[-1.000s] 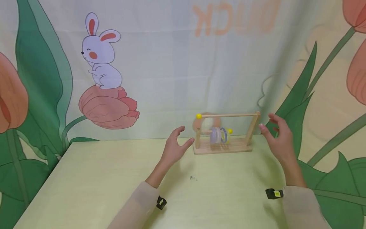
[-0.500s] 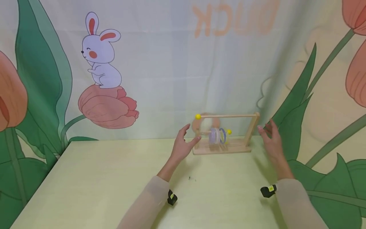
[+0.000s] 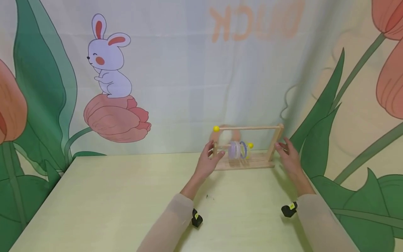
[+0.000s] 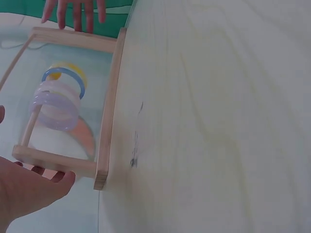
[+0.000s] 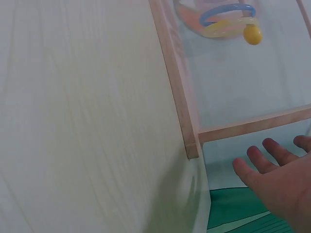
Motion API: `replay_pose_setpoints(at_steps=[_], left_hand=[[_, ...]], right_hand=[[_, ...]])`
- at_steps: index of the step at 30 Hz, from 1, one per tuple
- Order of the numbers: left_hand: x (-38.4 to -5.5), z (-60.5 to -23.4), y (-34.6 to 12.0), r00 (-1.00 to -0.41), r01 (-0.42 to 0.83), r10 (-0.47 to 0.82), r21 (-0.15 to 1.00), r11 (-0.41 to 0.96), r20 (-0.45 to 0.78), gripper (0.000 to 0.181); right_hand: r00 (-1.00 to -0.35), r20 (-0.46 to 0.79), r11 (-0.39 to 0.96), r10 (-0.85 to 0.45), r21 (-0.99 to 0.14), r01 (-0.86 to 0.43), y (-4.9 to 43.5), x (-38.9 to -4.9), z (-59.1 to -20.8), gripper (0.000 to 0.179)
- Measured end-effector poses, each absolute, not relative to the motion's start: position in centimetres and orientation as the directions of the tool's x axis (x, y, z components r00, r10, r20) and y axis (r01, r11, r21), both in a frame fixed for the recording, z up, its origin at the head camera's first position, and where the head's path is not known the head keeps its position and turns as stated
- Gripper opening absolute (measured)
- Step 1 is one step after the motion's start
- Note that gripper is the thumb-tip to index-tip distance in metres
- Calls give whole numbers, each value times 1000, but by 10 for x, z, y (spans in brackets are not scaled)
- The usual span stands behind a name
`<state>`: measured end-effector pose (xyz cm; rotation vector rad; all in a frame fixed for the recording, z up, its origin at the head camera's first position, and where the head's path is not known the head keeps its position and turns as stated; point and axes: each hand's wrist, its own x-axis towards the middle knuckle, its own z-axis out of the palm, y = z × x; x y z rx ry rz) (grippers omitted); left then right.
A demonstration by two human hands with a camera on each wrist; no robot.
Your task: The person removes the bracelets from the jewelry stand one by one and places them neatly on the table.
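At the back of the table stands a wooden ring rack [image 3: 259, 165] with a flat base, a short left post and a tall right post. Several plastic rings, lilac, white, blue and yellow [image 3: 235, 150], hang on its lower dowel, which ends in a yellow ball [image 3: 250, 145]. My left hand [image 3: 207, 163] is at the short post [image 4: 58, 161], fingers loosely bent and fingertips right at the wood. Beside the tall post [image 5: 257, 124] is my right hand [image 3: 290, 161], its fingers spread and apart from the wood in the right wrist view.
The pale table [image 3: 126, 196] meets a printed curtain [image 3: 176, 87] right behind the rack. A small dark mark [image 3: 210, 197] shows on the tabletop in front of the rack. Each sleeve carries a black wrist camera [image 3: 197, 218].
Both hands have moved inward toward the rack, the left going right to the short post and the right going left to the tall post. The rack and its rings keep their place.
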<state>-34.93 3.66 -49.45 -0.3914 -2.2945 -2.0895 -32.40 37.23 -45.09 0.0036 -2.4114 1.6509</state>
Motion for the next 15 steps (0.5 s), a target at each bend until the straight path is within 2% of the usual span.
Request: replay_pose_setpoints(at_steps=[8, 15], left_hand=[[-351, -494, 41, -974, 191, 138, 978, 83, 178, 76], [-357, -499, 44, -983, 180, 55, 974, 135, 174, 61]], right_hand=[[-974, 209, 390, 88, -907, -159, 381, -345, -482, 73], [-973, 225, 387, 59, -903, -185, 373, -339, -475, 68]])
